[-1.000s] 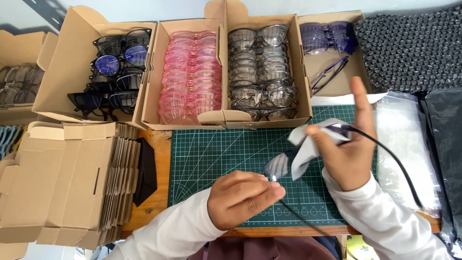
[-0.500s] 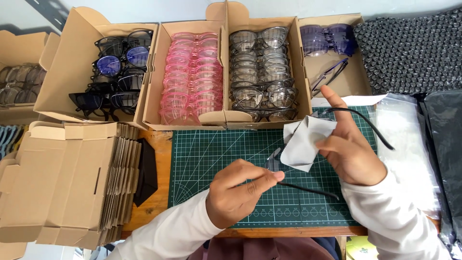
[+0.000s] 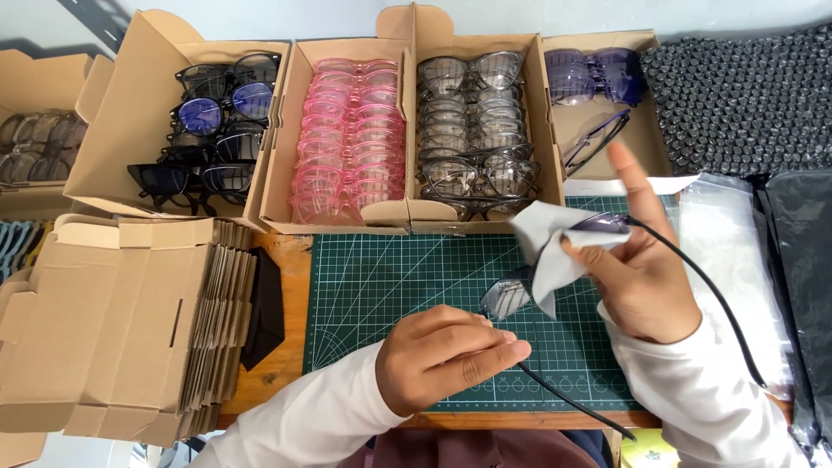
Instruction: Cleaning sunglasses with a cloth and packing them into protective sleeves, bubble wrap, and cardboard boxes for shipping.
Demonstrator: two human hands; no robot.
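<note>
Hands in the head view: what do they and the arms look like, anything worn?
Both hands are bare: no gloves, rings or watch visible. The left hand and right hand each come out of a long white sleeve, snug at the wrist. The sleeves are plain, without markings.

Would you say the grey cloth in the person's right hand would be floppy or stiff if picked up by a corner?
Probably floppy: the grey cleaning cloth folds and drapes over the glasses where the right hand pinches it. It looks thin and light, so it would likely sag and slide easily.
</note>
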